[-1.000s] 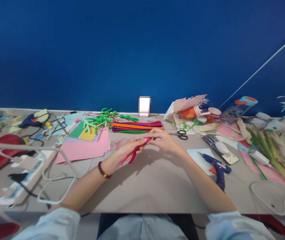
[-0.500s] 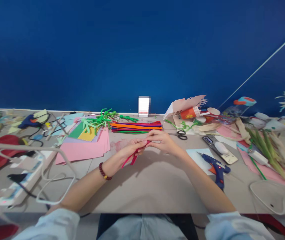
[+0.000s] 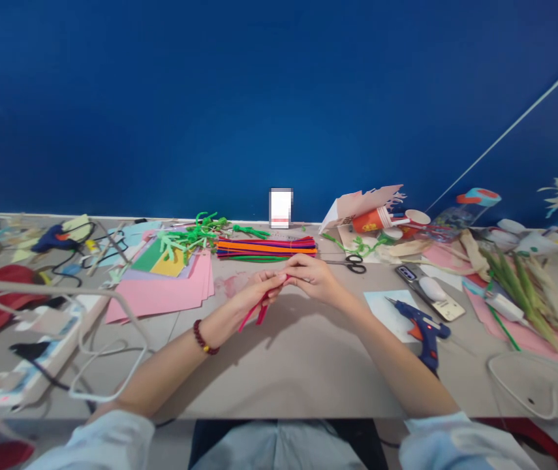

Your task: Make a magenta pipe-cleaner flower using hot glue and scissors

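Observation:
Both hands meet above the middle of the table. My left hand (image 3: 262,290) is closed on pinkish-red pipe cleaners (image 3: 262,312), whose loose ends hang down below the palm. Thumb and fingers of my right hand (image 3: 310,274) pinch the upper end of the same pipe cleaners, close to the left fingertips. The pinched part is mostly covered by fingers. Just beyond the hands lies a bundle of coloured pipe cleaners (image 3: 266,248), with black-handled scissors (image 3: 356,264) to its right.
Pink paper sheets (image 3: 161,297) and green twisted pipe cleaners (image 3: 195,235) lie at left, near a white power strip (image 3: 56,349) with looping cables. A blue glue gun (image 3: 423,329), a phone (image 3: 448,307) and red paper cups (image 3: 371,220) are at right. A blue wall (image 3: 279,98) rises behind.
The hands stay together in almost the same place, with the right fingers shifted slightly at the pinched end. The whole view has drifted a little.

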### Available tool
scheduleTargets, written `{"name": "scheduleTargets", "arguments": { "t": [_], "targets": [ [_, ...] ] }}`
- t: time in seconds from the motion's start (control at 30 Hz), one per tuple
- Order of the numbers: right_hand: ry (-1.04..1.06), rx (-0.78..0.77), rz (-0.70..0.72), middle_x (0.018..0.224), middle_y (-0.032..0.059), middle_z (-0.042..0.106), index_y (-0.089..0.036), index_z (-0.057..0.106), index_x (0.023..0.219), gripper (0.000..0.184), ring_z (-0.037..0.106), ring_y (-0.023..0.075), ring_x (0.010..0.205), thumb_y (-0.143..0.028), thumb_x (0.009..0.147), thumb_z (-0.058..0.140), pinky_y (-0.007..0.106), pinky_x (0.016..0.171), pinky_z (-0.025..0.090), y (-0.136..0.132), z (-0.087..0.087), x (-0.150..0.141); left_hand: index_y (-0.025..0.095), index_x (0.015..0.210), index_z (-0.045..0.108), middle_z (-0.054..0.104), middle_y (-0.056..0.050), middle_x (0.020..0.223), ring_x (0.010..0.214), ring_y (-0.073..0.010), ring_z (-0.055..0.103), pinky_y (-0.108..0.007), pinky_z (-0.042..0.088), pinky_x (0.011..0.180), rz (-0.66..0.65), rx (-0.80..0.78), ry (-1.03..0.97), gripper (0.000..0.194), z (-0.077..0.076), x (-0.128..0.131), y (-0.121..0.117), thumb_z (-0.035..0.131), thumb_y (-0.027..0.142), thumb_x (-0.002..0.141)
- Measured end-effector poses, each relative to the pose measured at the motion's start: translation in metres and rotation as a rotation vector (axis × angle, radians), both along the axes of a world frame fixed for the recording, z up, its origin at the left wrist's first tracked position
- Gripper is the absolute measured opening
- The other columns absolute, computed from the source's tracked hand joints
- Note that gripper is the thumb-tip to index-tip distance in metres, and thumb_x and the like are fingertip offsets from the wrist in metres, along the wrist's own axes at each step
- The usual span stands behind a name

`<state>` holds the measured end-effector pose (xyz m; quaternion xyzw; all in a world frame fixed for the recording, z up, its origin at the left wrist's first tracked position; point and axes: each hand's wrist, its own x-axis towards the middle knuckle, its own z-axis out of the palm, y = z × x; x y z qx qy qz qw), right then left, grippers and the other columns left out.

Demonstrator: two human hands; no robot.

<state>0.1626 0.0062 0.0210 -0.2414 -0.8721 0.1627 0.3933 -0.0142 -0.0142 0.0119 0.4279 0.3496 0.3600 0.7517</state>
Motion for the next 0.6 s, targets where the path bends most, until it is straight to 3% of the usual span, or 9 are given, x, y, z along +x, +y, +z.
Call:
{"name": "scheduleTargets", "arguments": {
  "t": [0.43,0.6],
  "targets": [
    [0.014,0.058,-0.013,0.087,0.009,0.062,-0.019,0.068,0.092,0.021,0.058,0.0173,0.082,-0.023,0.09,0.048,0.029,0.069,0.049,-0.006,0.005,-0.003,0.015,0.074,0.057,0.04,0.006,0.049,0.037,-0.0034,0.031,-0.018,0.017,0.035,0.035,0.074,0.036,0.03,-0.003,-0.004,-0.003,0.068,0.042,0.072],
    [0.014,-0.01,-0.001,0.086,0.008,0.061,-0.02,0.07,0.09,0.021,0.059,0.0171,0.081,-0.025,0.09,0.05,0.029,0.071,0.049,-0.006,0.01,-0.002,0.015,0.069,0.055,0.041,0.006,0.047,0.034,-0.0031,0.029,-0.018,0.018,0.034,-0.035,0.061,0.053,0.033,-0.004,-0.006,0.002,0.066,0.046,0.072]
  ]
}}
